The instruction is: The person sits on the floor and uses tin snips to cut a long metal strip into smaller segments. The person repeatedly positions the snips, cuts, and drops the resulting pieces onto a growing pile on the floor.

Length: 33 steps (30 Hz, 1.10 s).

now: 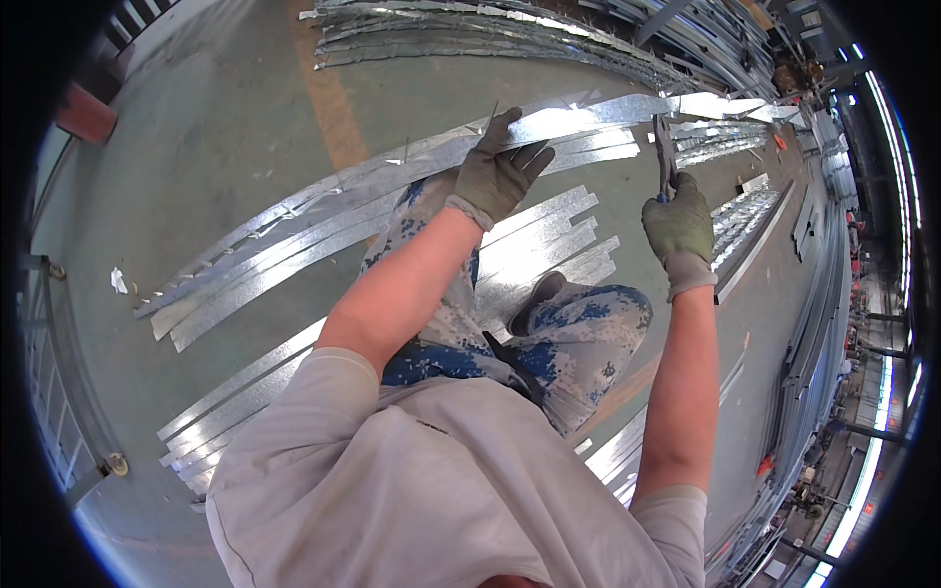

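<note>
In my gloved left hand (498, 176), a long shiny sheet-metal strip (588, 116) is held by its near edge, the thumb against it and the other fingers partly under it. The strip runs across in front of me, with small bent tabs along the part to the left. My gloved right hand (678, 220) is closed around the handles of dark pliers (665, 152). Their jaws reach up to the strip's near edge, right of my left hand; whether they bite on the metal is too small to tell. My legs are bent under the strip.
Flat metal strips (549, 235) lie on the green floor in front of me, and more strips (245, 392) are at the left. Bundled tabbed strips (470, 34) lie at the far side. A stack of long metal profiles (823, 323) runs along the right. A wheeled metal frame (74, 392) stands left.
</note>
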### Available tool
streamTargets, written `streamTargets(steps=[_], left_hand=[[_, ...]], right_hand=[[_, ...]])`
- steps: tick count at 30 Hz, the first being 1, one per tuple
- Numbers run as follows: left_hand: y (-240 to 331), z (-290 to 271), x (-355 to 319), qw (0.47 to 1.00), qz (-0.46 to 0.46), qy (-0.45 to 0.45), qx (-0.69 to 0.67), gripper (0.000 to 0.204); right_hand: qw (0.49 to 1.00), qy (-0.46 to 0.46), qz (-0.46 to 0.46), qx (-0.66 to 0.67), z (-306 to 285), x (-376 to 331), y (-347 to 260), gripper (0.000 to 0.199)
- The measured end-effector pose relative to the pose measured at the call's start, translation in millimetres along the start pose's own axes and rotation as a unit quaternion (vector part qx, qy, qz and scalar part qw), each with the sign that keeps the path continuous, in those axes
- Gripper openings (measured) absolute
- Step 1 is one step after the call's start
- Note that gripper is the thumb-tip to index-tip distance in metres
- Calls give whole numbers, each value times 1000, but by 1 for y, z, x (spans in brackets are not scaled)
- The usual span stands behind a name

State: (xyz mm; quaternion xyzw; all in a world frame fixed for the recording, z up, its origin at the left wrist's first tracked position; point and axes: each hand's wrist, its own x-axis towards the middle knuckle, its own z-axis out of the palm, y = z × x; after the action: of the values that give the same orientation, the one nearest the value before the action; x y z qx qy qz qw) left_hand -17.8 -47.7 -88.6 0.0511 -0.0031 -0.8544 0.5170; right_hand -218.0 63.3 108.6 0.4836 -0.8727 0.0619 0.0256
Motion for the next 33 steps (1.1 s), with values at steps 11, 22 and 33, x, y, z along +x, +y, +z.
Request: streamTargets(steps=[11,22,33], left_hand=[[-13,-17,-3,997,-55,50,33,37],[-11,-14,-5,998,-37,50,30,31],[-13,-22,-2,998,-35,33,35,35]], right_hand=[[991,-91,56,-78,28,-6,22,42],[787,-303,113,526,62,-56,15,47],[898,-252,9,361,90,-38,15,45]])
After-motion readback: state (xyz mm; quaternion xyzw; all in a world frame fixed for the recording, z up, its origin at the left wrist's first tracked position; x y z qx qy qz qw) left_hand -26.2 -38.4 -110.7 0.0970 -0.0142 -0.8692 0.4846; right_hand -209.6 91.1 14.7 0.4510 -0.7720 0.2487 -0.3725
